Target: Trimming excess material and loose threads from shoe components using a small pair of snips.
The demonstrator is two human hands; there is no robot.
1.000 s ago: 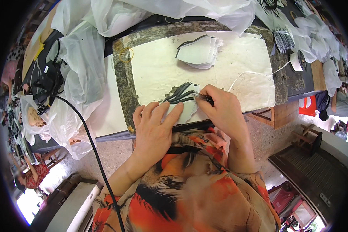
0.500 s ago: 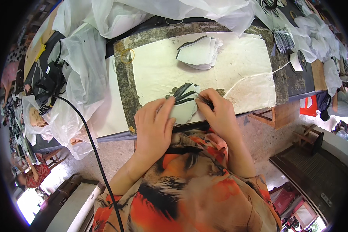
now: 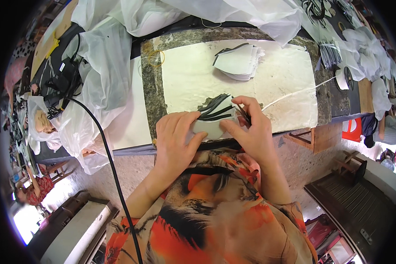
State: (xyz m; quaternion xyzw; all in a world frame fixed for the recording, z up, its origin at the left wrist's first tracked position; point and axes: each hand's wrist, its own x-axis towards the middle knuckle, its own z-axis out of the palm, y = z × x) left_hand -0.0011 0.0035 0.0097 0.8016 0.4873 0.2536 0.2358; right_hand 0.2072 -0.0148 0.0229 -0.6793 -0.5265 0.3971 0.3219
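Note:
Close to my body lies a fanned set of pale grey-green curved pieces (image 3: 209,128) edged with black strips (image 3: 216,105). My left hand (image 3: 177,134) grips their left side, fingertips on top near the strips and thumb at the lower edge. At their right side is my right hand (image 3: 256,134), its thumb pressing on the pale surface and its index finger bent over. A slim dark object, its kind unclear, shows between that finger and the palm. Farther back on the white sheet (image 3: 189,70) rests a stack of similar pale pieces (image 3: 238,65) with a black edge.
A worn, mottled board (image 3: 152,94) lies under the sheet. Translucent plastic bags (image 3: 103,66) crowd the left and back. A white cord (image 3: 290,96) runs to a spool (image 3: 342,79) at right. A black cable (image 3: 102,132) hangs at left, near my left arm.
My right hand has opened its thumb lower onto the pale pieces, and the black strips now show more fully between my hands. The whole view has shifted slightly.

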